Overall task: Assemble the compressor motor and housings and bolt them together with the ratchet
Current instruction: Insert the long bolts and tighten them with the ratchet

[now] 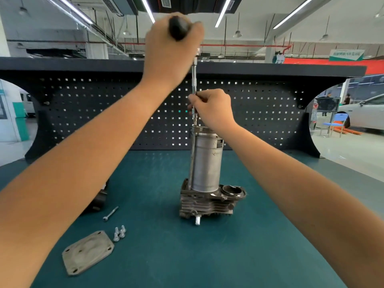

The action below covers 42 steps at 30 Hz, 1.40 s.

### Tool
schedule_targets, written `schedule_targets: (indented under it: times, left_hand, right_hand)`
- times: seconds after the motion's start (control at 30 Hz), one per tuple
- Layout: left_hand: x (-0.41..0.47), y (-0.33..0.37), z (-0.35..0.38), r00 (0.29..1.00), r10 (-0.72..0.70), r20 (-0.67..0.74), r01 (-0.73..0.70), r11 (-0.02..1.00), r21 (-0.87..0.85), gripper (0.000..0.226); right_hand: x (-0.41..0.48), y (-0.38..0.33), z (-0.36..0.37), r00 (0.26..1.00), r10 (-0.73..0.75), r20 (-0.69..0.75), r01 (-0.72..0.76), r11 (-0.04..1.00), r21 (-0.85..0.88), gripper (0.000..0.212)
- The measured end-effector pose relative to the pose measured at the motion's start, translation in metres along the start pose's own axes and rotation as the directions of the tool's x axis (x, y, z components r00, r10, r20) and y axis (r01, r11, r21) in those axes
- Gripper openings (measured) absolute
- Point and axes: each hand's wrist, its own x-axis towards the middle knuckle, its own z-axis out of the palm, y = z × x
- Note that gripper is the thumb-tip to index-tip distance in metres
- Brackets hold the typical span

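A: Scene, big to small?
B: Green surface [270, 204], with the pegboard panel [104, 113] behind the motor. The motor [206, 163] stands upright mid-surface, seated in the finned housing [205, 202] directly under it. The cover plate [88, 251] lies flat, well off to the motor's front-left. There's a dark round part [99, 199] left of the motor, half hidden by the forearm.
A: Tool, hands?
B: The ratchet [179, 28] is high above the motor. Its extension bar [195, 80] runs straight down to the head of a long bolt [192, 159] standing along the motor's left side. The left hand [172, 53] is wrapped round the black handle, curled tight. The right hand [214, 109] is just above the motor top, its fingers [197, 98] pinching the extension bar and steadying it.
A: Small stuff?
B: A spare long bolt [110, 213] lies front-left of the motor. A few short bolts [120, 232] cluster just beyond it, farther from the motor, beside the plate.
A: Step?
B: Looks like driving a long through-bolt, motor to housing. How far it's threaded, can't tell. The handle is blurred.
A: Next?
B: Probably swing the handle with the extension held in line with the bolt so the socket doesn't slip off. Then the spare long bolt, likely for the motor's other side. The plate and short bolts look untouched, so it's well short of done.
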Motion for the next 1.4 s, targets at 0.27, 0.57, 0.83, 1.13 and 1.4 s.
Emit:
schedule_targets:
  times: [0.27,0.57,0.83,1.13,1.4]
  left_hand:
    - [0.011,-0.006,-0.011,0.941,-0.322,0.107,0.321,0.739,-0.593,0.024]
    - [0.015,-0.024,-0.010,0.849,-0.491,0.198,0.460,0.500,-0.734,0.025]
    - [-0.007,0.006,0.004,0.992,0.113,0.057,-0.111,0.993,-0.049,0.030]
    - [0.020,-0.032,-0.009,0.862,-0.501,0.075,0.287,0.360,-0.888,0.024]
    - [0.011,-0.014,0.006,0.898,-0.421,0.131,0.374,0.569,-0.732,0.025]
  right_hand:
    - [0.009,0.001,-0.025,0.899,0.171,0.403,-0.256,0.952,0.167,0.033]
    - [0.002,0.001,-0.016,0.938,0.112,0.329,-0.196,0.953,0.233,0.026]
    - [-0.001,-0.005,-0.007,0.994,0.018,0.105,-0.014,0.999,-0.042,0.025]
    - [-0.003,0.002,-0.021,0.911,0.114,0.396,-0.155,0.985,0.071,0.018]
    - [-0.012,0.010,-0.012,0.999,0.026,0.021,-0.024,0.998,-0.064,0.030]
